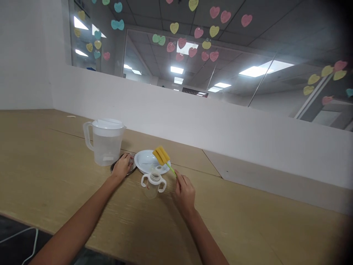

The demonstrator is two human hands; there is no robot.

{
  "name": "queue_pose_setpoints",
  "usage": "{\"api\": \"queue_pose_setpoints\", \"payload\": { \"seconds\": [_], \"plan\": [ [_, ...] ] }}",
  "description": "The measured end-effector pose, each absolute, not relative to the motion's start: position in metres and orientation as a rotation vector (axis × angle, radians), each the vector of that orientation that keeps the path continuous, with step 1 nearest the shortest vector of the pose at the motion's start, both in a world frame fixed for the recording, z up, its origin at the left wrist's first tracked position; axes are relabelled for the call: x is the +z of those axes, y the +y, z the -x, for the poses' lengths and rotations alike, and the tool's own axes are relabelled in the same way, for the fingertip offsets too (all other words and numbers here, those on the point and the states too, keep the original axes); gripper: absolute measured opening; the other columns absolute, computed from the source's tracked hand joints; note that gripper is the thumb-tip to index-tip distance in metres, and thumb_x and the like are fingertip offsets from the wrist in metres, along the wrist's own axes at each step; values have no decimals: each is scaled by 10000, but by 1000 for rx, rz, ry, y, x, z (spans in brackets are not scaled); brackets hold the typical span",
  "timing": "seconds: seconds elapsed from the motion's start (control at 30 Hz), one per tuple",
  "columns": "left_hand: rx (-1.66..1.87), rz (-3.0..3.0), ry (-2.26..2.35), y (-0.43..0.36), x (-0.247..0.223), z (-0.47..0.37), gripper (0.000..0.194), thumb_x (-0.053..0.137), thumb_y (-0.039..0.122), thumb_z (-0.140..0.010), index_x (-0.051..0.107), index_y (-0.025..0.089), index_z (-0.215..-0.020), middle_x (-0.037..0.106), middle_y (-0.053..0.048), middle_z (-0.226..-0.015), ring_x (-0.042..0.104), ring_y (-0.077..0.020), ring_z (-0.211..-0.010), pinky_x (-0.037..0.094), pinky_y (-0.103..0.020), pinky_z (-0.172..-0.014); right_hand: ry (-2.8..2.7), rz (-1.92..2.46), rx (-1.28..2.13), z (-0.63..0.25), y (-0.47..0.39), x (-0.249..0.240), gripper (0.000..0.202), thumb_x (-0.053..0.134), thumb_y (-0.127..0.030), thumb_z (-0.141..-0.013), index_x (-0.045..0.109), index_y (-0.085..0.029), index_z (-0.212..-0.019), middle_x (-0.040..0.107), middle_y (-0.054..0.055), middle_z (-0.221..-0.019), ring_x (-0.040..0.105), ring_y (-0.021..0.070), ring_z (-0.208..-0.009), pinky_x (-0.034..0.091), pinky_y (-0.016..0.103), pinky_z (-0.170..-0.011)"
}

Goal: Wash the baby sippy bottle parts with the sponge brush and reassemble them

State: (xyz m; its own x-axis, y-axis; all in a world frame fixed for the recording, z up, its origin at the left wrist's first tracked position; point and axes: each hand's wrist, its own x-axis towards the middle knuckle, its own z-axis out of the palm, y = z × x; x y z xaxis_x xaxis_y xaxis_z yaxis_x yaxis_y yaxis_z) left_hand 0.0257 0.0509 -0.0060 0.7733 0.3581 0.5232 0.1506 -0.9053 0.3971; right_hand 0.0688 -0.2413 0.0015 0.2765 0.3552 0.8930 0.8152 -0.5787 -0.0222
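Note:
My right hand [185, 191] grips the thin green handle of a bottle brush [161, 155], its yellow sponge head tilted up to the left. Just below that head, a clear baby bottle [152, 187] with white side handles stands upright and uncapped on the table. Behind it is a white plate [140, 163] with a small pale piece [159, 168] on it. My left hand [122, 167] reaches over a dark-rimmed round dish [133, 171], fingers curled down around something clear that they mostly hide.
A lidded translucent pitcher [107, 145] holding clear liquid stands left of the dish. The wooden table [55, 176] meets a white wall [154, 110] behind. Above is a window with heart-shaped notes. A small flat piece [71, 116] lies at the back left.

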Motion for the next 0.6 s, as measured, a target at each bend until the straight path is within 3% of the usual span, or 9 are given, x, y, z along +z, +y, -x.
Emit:
{"api": "queue_pose_setpoints", "payload": {
  "seconds": [0.37,0.6],
  "plan": [
    [1000,-2496,356,56,-11,-29,195,483,153,-822,554,182,-1001,614,-76,-1058,585,-208,-963,443,-298,-838,-1046,2079,-1264,-69,-240,0,351,346,-122,-899,591,-145,-1149,625,65,-831,556,148,-761,439,255,-683],
    [1047,-2432,296,55,-10,-32,281,427,66,-764,554,163,-995,591,-88,-1061,556,-214,-1014,432,-330,-899,-1025,2112,-1261,-69,-240,0,349,347,-123,-899,598,-141,-1141,624,59,-812,554,148,-740,431,249,-659]
  ]
}}
